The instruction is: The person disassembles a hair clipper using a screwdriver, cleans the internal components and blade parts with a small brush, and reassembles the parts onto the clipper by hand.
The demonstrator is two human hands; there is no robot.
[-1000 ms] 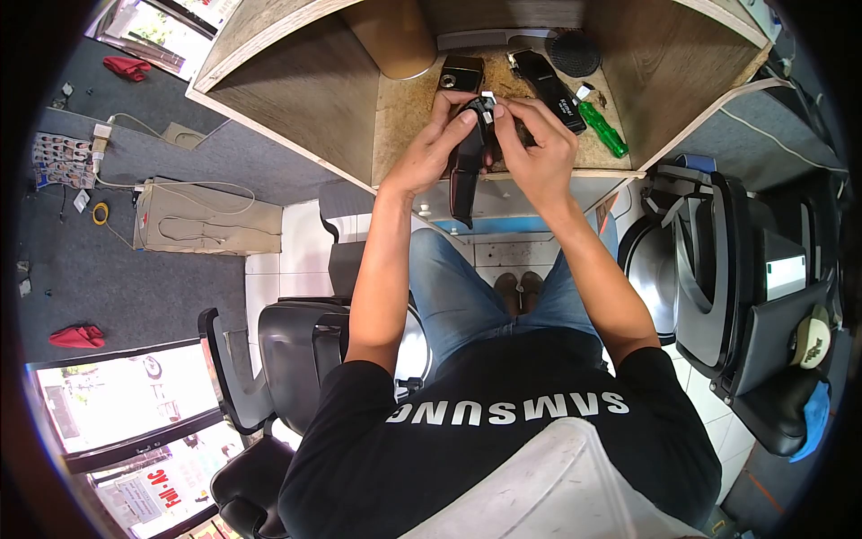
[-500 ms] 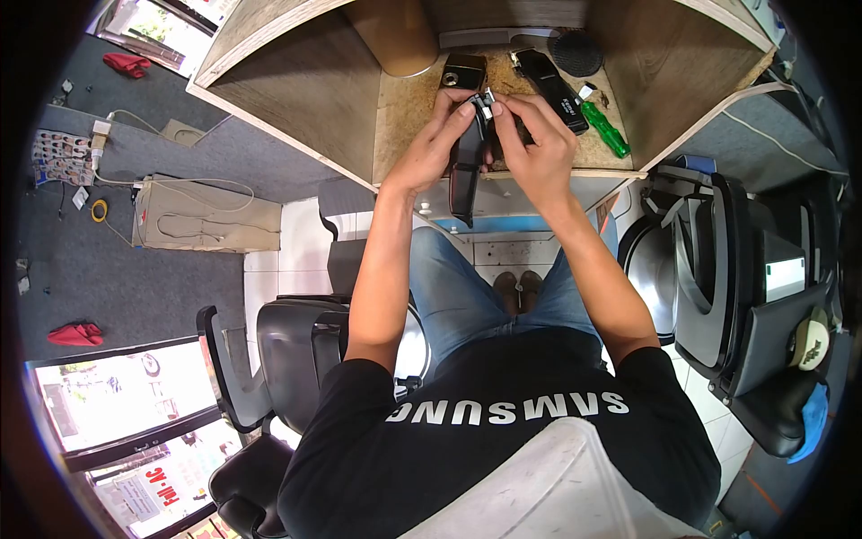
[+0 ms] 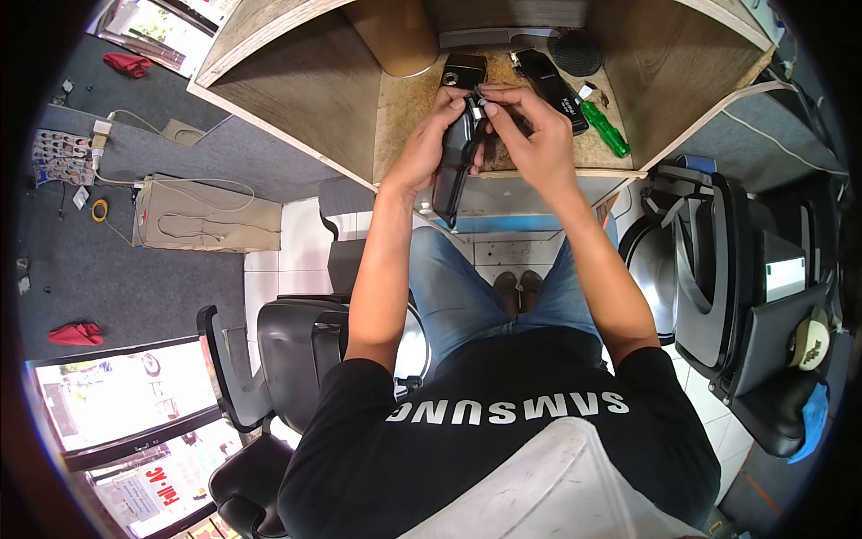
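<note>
A black hair clipper [image 3: 456, 162] hangs over the front edge of the wooden shelf, its metal end up between my hands. My left hand [image 3: 426, 144] is wrapped round its body from the left. My right hand [image 3: 536, 135] pinches the small metal part [image 3: 479, 108] at the clipper's upper end. On the shelf behind lie a black box-like object [image 3: 465, 70], a second black clipper [image 3: 549, 88] and a green-handled tool [image 3: 605, 130].
The wooden cabinet [image 3: 296, 97] has side walls left and right of my hands. A brown cylinder [image 3: 391, 40] and a round black disc [image 3: 576, 54] stand at its back. Black chairs [image 3: 296, 364] are on both sides of me.
The clipper's lower end has swung to the left and its body has turned. My right fingers have shifted over the metal end and spread a little more across it.
</note>
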